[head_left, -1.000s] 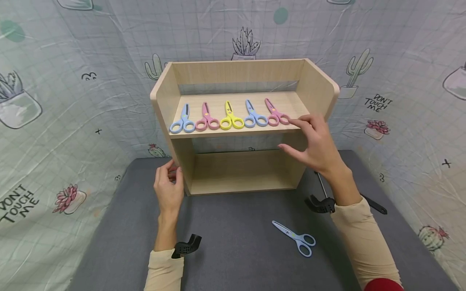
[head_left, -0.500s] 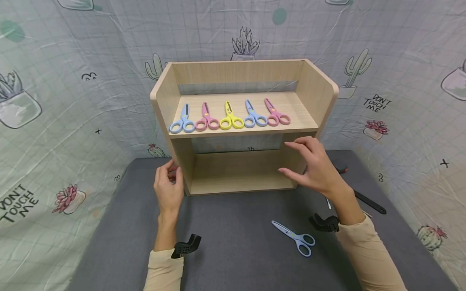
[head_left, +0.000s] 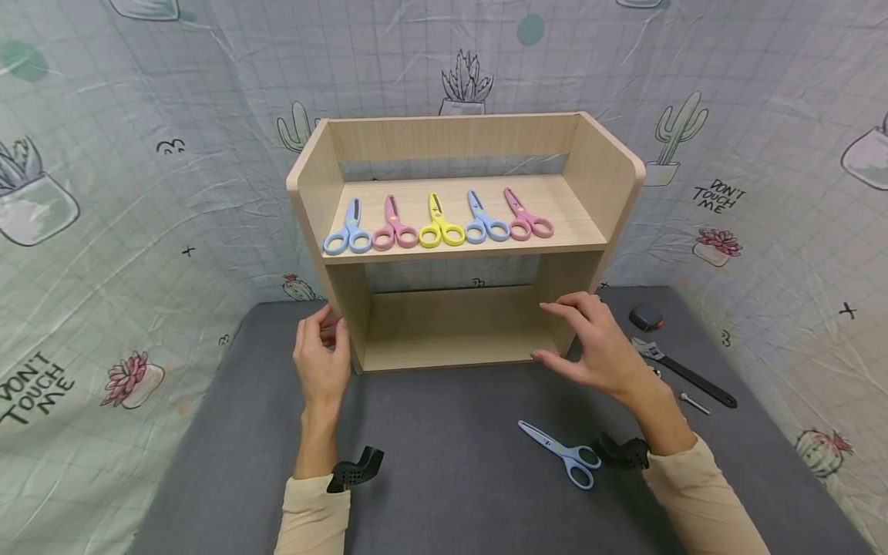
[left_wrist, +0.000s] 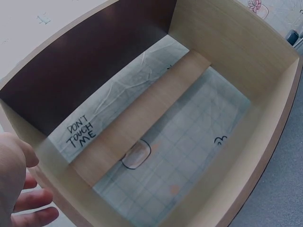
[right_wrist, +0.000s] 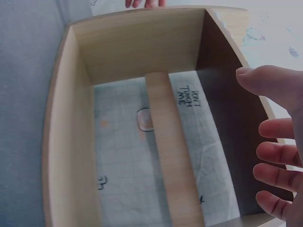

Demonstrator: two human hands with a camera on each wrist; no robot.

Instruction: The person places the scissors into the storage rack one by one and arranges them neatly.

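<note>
- One wooden shelf unit [head_left: 458, 231] stands on the grey worktop [head_left: 451, 478], with two levels: an upper board and a lower open bay.
- Five scissors lie in a row on the upper board: a blue pair [head_left: 349, 230], a pink pair [head_left: 393, 225], a yellow pair [head_left: 439, 223], a second blue pair [head_left: 483, 220] and a second pink pair [head_left: 529, 217], handles toward the front edge.
- A sixth pair, the loose blue scissors [head_left: 563, 453], lies flat on the worktop in front of the unit, near the right forearm.
- The left hand [head_left: 322, 354] is beside the unit's left side panel at its lower front corner; the fingers look loosely curled against the panel edge, but I cannot tell whether they actually grip it.
- The right hand [head_left: 595, 343] is at the unit's lower right front corner, fingers spread and relaxed, holding nothing; the right wrist view shows them straight beside the panel, and contact is hard to judge.
- To the right on the worktop: one black-handled wrench [head_left: 683, 371], one small dark object with an orange spot [head_left: 646, 316], and one small screw-like piece [head_left: 694, 403], too small to identify.
- Two black wrist mounts [head_left: 355, 469] show, one at each cuff.
- Both wrist views look through the lower bay to the printed backdrop [left_wrist: 80, 132]; the scissors are out of their sight.
</note>
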